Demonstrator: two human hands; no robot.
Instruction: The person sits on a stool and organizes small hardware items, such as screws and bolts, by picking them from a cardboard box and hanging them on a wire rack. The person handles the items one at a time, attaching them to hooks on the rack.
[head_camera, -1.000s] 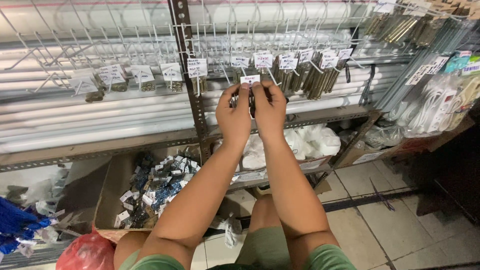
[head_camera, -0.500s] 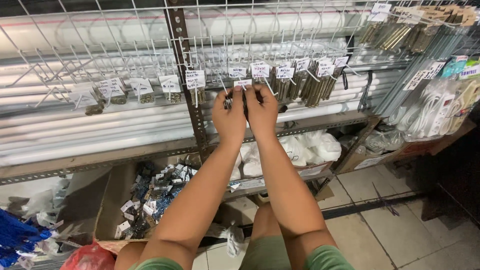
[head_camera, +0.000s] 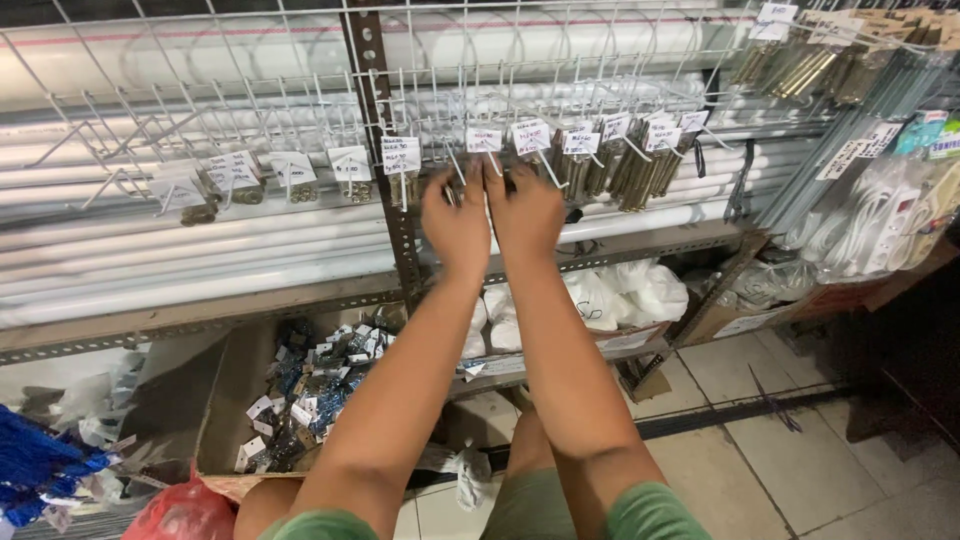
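Both hands have stayed raised at the wire rack (head_camera: 300, 90) since half a second ago, barely shifting. Left hand (head_camera: 457, 222) and right hand (head_camera: 527, 212) sit side by side, touching, backs to the camera, reaching among hanging packets (head_camera: 620, 165) beneath white tags (head_camera: 483, 139). Whether the fingers grip anything cannot be told. Below, a cardboard box (head_camera: 225, 400) holds small packets.
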